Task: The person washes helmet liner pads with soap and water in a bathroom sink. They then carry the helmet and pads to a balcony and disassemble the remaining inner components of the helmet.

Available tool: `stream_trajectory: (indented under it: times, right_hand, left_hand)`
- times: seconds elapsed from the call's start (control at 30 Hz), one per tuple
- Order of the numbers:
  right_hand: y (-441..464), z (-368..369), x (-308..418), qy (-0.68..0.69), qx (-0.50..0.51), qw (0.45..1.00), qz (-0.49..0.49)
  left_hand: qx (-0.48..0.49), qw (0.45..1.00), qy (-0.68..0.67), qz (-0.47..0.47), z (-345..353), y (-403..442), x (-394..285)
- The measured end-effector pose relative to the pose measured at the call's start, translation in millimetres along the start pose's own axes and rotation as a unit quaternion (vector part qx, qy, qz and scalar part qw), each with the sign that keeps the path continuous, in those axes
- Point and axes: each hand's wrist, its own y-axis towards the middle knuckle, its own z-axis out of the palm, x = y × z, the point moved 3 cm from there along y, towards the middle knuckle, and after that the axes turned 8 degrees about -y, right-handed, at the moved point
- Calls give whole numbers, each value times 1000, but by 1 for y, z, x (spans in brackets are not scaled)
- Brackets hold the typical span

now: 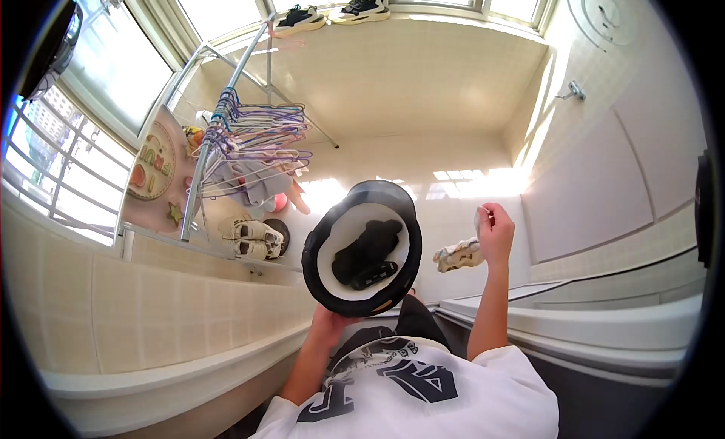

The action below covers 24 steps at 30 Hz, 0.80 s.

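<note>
My left hand (333, 323) grips the lower edge of a round, black-rimmed bowl-shaped thing (311, 259) with a white inside, which resembles an upturned helmet. Most of that hand's fingers are hidden beneath it. Inside lies a dark, soft-looking piece (362, 249), with a smaller black piece (374, 275) at its lower side. Raised at the right, my right hand (495, 231) is closed in a pinch at something white. A lumpy white-and-beige item (458, 256), perhaps a shoe, shows beside that hand; whether the fingers hold it is unclear.
At left, many coloured hangers (260, 126) hang on a metal rack (198, 175). White shoes (255, 237) sit on a low ledge beyond. Black sneakers (361, 10) rest on the windowsill. A white ledge (604, 318) runs along the right, and a wall hook (574, 90) sticks out above.
</note>
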Motion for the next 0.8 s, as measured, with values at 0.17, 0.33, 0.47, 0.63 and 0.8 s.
stream_trajectory:
  times: [0.17, 0.33, 0.47, 0.63, 0.8]
  right_hand:
    - [105, 24, -31, 587, -36, 758, 282]
    - [211, 47, -20, 329, 51, 934, 127]
    - [262, 82, -18, 218, 57, 970, 95]
    - [311, 144, 15, 227, 97, 968, 47]
    - [348, 201, 53, 240, 123, 962, 33]
  left_hand:
    - [-6, 999, -35, 29, 62, 85, -22]
    - [-34, 994, -96, 31, 113, 152, -58]
    - [-22, 988, -149, 42, 132, 189, -88]
    - [-39, 991, -116, 47, 150, 240, -149]
    - [-33, 990, -108, 82, 140, 294, -193]
